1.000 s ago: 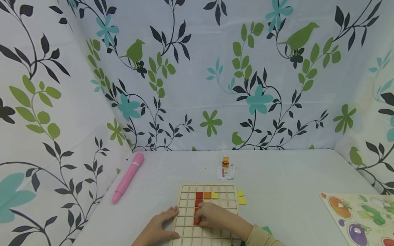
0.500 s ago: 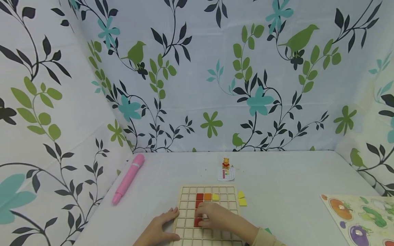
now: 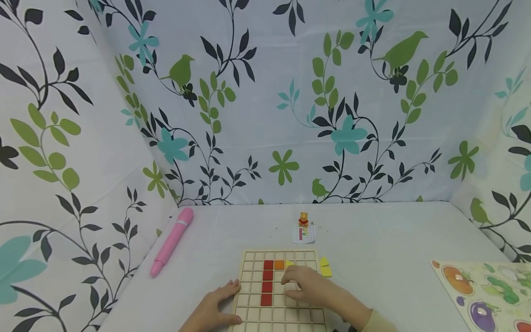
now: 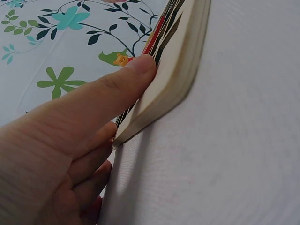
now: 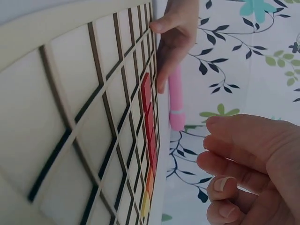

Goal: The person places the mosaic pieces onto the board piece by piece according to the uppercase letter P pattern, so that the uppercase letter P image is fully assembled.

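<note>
A wooden grid board [image 3: 253, 313] lies in front of me. Several red square tiles [image 3: 267, 287] form a column in its cells, with an orange tile [image 3: 279, 264] and a partly covered yellow tile [image 3: 289, 263] beside the top one. My left hand [image 3: 213, 306] rests against the board's left edge, thumb and fingers spread apart; in the left wrist view its thumb [image 4: 126, 79] touches the rim. Above the board, right of the red column, hovers my right hand [image 3: 309, 286]. Its fingers are loosely bent, and the right wrist view shows nothing between them.
Yellow pieces [image 3: 326, 271] lie by the board's right edge. Behind it a small bear figurine [image 3: 303, 219] stands at a printed grid card [image 3: 303, 235]. A pink stick-like object [image 3: 172, 242] lies at left, a vegetable picture board [image 3: 485, 295] at right. Patterned cloth [image 3: 257, 106] surrounds the table.
My right hand has let go of the lowest red tile and moved right, uncovering the red column and now partly covering the yellow tile. The left hand stays at the board's edge.
</note>
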A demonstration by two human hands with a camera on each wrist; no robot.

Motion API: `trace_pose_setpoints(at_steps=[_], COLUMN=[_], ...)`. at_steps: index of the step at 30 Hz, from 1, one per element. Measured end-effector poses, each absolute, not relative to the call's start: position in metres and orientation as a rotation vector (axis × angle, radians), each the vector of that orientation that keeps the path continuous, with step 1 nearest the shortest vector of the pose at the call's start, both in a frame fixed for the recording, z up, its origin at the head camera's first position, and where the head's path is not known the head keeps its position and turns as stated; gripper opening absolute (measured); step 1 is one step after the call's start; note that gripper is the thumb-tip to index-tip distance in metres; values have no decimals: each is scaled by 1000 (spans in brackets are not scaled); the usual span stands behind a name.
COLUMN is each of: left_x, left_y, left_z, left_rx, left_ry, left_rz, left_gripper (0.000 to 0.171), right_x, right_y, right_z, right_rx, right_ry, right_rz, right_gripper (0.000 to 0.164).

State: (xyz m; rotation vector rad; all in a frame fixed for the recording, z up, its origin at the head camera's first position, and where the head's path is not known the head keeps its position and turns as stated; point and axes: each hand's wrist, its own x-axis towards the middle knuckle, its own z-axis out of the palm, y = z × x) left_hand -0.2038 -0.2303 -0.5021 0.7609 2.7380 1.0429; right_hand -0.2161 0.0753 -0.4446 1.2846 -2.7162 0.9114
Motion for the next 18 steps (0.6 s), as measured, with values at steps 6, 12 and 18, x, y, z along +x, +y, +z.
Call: trace_pose_setpoints(at_steps=[6, 12, 18], left_x=[-204, -204, -204], left_y=[-231, -231, -231], left_z=[-501, -502, -503], left_rx=[768, 760, 758], left_ry=[2737, 2715, 2719], left_rz=[1053, 1080, 1072], left_gripper=[79, 78, 80], right_x=[-214, -211, -205], right_y=[93, 111, 128], right_z=[-442, -442, -439], right_rx=[1216, 1177, 1102], right_ry=[-2715, -2711, -2736], right_rz=[891, 901, 913], right_gripper=[13, 13, 13])
